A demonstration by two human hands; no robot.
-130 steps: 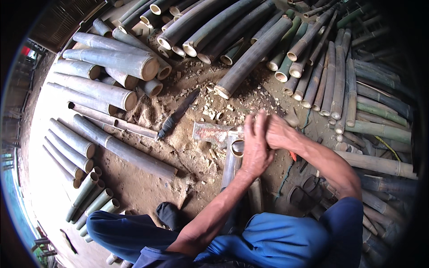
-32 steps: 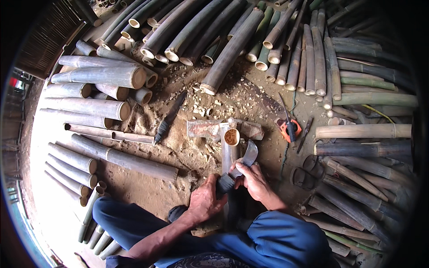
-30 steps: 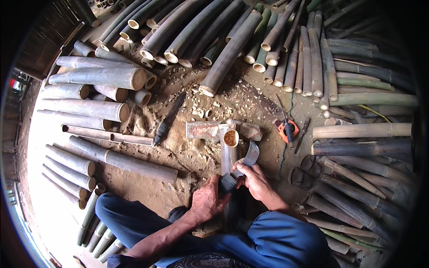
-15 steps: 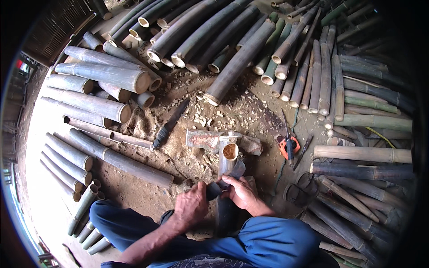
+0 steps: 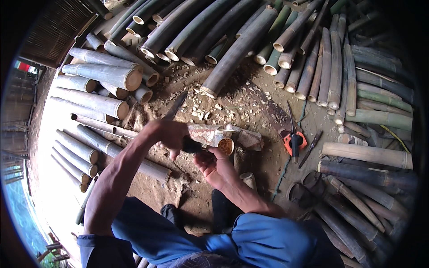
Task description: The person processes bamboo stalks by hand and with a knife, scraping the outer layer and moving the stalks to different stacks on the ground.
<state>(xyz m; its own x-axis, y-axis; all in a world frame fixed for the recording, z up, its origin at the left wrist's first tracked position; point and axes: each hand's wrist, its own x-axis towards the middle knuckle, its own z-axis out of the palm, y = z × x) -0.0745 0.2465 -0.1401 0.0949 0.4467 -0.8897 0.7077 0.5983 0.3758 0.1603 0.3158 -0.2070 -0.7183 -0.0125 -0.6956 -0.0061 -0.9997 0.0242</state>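
My left hand is closed round a black-handled tool, with the arm reaching across from the lower left. A short bit of metal shows at the handle's right end. My right hand meets that end, its thumb stretched along it and its fingers curled beneath; the exact grip is partly hidden. Just beyond my right thumb is the cut mouth of a bamboo tube, orange-brown inside. It stands against a pale, rough wooden block lying crosswise on the ground.
A long dark-bladed knife lies beyond my left hand. An orange-and-black tool with a thin blade and a small knife lie right. Bamboo poles ring the work spot. Wood chips litter the ground; sandals sit at right.
Both hands have moved up and away from my lap, towards the tube's mouth, the left also going left. The black-handled tool has moved with them. My view has shifted slightly.
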